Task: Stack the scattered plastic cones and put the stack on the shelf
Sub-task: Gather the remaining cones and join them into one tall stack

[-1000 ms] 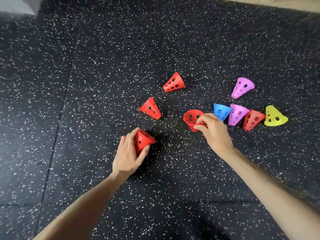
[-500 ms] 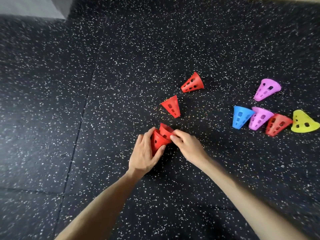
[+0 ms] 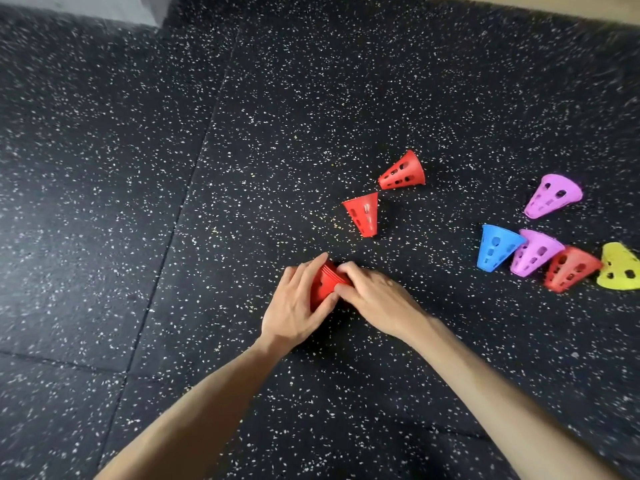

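A short stack of red cones (image 3: 325, 283) lies on its side on the black speckled floor, held between both hands. My left hand (image 3: 294, 306) wraps its left side; my right hand (image 3: 375, 299) presses against its right side. Two loose red cones lie beyond, one close (image 3: 362, 213) and one farther (image 3: 401, 172). To the right lie a pink cone (image 3: 552, 195), then a row of blue cone (image 3: 496, 247), pink cone (image 3: 535, 252), red cone (image 3: 569, 270) and yellow cone (image 3: 620, 268). No shelf is in view.
The black rubber floor (image 3: 173, 202) has tile seams running down the left side. A grey surface (image 3: 104, 8) shows at the top left corner and a beige strip (image 3: 554, 5) along the top right edge.
My right hand carried a red cone from the right over to the cone in my left hand and pushed it in; the two now sit nested. The view shifted left.
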A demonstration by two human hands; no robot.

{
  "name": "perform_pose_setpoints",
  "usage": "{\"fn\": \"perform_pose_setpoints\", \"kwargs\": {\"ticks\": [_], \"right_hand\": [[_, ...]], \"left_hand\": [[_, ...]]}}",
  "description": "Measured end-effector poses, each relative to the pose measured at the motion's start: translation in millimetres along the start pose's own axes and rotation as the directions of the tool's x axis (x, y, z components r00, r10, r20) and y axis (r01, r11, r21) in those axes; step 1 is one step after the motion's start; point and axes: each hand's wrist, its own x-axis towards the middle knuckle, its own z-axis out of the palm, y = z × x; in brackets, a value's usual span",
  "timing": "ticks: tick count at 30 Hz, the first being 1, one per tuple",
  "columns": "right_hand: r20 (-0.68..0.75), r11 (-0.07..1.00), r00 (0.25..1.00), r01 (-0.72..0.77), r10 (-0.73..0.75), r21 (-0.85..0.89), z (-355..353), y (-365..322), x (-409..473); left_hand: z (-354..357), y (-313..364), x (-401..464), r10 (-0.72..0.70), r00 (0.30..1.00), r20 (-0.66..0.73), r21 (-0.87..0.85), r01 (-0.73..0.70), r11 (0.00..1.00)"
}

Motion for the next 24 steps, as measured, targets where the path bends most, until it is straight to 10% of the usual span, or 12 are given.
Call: {"fn": "perform_pose_setpoints", "kwargs": {"ticks": [8,16,24], "right_hand": [[-0.520,0.991,0.853,0.022,0.050,0.132,-59.3,34.6,33.2],[-0.333,0.999,0.942,0.032,-0.027,0.010,-72.5,37.5,85.5],[-0.456,0.945,0.886,0.073,0.084,0.317,-84.0,51.1,56.3]], "left_hand": [[3.2,-4.2,-0.7,-0.053,0.999,0.011,-0.006,0.053,0.999],[8.7,-10.0,-0.9,-0.045,0.999,-0.020,-0.021,0.045,0.999],[6.4,-5.7,-2.2,-0.031,0.999,-0.012,-0.002,0.031,1.000]]}}
